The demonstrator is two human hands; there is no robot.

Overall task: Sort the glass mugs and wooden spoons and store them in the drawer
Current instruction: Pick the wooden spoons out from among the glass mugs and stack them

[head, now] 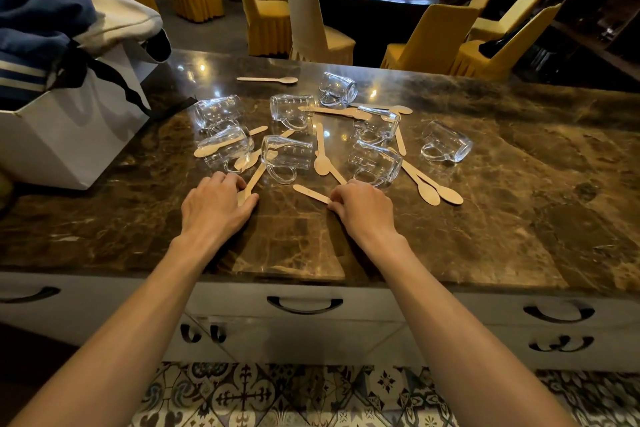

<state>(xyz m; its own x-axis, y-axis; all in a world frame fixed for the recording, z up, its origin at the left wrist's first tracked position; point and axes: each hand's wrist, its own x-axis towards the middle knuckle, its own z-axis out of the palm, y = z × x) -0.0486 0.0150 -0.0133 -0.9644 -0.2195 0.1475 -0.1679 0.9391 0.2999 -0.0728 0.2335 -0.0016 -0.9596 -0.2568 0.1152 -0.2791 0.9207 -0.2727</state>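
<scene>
The marble counter [519, 219] spanned the view, a white bag [69, 136] standing on its left end; the closed drawer [242, 302] sat under its front edge; eight glass mugs [286, 153] lay on their sides mid-counter, wooden spoons [266, 79] scattered among and under them; the left hand [216, 200] curled fingers and thumb round the lower end of a slanted spoon [254, 177]; the right hand [363, 207] pinched the near end of a flat spoon [311, 193].
</scene>
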